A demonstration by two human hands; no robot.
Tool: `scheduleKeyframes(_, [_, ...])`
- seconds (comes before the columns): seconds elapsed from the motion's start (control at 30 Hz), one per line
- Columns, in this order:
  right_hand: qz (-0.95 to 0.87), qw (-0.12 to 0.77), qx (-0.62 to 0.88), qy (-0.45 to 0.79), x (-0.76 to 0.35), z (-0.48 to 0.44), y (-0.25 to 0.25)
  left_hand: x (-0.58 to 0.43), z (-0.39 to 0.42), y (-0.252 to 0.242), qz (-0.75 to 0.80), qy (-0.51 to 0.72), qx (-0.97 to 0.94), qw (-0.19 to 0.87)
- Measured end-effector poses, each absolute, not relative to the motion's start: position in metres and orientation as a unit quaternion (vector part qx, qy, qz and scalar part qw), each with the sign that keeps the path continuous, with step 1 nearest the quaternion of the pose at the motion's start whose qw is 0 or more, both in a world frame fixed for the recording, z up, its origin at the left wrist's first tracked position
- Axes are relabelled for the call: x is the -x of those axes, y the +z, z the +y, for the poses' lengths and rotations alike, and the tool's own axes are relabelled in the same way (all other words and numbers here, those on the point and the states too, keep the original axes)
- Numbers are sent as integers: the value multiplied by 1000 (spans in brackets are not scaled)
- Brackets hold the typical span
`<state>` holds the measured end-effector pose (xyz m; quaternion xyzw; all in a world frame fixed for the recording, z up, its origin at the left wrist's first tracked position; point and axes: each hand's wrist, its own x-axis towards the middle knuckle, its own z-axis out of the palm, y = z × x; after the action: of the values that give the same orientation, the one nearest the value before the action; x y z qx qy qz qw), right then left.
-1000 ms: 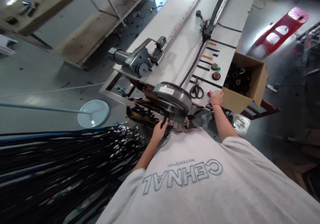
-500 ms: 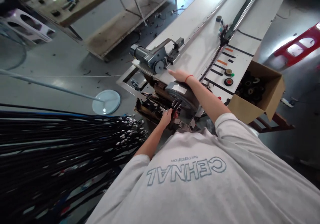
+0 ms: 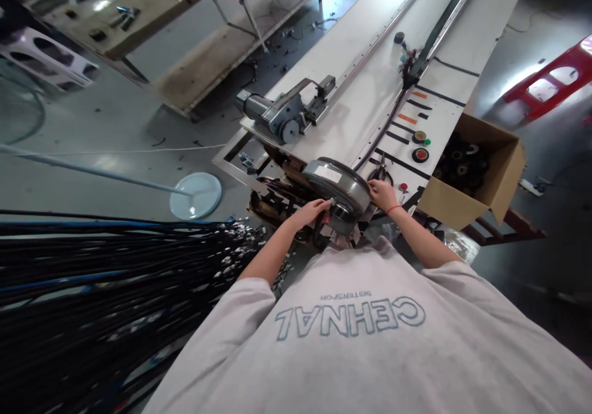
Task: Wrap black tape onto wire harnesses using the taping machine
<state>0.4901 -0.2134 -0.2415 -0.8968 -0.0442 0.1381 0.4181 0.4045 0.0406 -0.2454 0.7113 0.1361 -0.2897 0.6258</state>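
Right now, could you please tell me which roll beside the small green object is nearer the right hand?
The black roll with the red centre; the tan-centred roll lies farther from the right hand.

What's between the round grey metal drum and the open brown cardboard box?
In the head view, the right hand, black-handled scissors, a straight black strip and a small round red button lie between the drum and the box.

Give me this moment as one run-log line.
left hand: at wheel, grip unclear | right hand: by wheel's edge, near scissors, grip unclear | box: beside table
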Motion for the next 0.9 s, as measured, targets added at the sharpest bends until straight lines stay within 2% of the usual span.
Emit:
scheduleKeyframes(0.13, [-15,203,977,66,-498,-214,-246,-411,44,-226,35,-261,-805,531])
scheduleKeyframes(0.2, [10,164,984,75,-500,-210,-246,-417,52,-221,24,-227,-850,475])
scheduleKeyframes(0.3, [81,160,979,99,-497,-217,-244,-429,76,-219,103,-178,-872,443])
scheduleKeyframes(0.4, [121,252,940,197,-486,-242,-232,-438,96,-221,146,-149,-863,460])
scheduleKeyframes(0.5, [27,441,861,251,-454,-254,-205,-441,100,-222,115,-151,-853,486])
scheduleKeyframes(0.57, [-101,603,731,304,-423,-239,-187,-440,98,-220,107,-158,-849,494])
scheduleKeyframes(0.63, [-192,704,536,426,-396,-206,-178,-439,96,-214,107,-160,-848,494])
scheduleKeyframes(0.7, [-179,709,391,559,-382,-164,-181,-439,95,-206,102,-158,-855,483])
scheduleKeyframes(0.77, [-102,700,339,619,-385,-125,-195,-439,93,-199,83,-159,-873,454])
scheduleKeyframes(0.83, [-5,702,370,608,-395,-99,-211,-439,90,-194,72,-156,-905,389])
scheduleKeyframes(0.9, [52,698,425,574,-399,-92,-222,-441,87,-194,91,-127,-950,270])
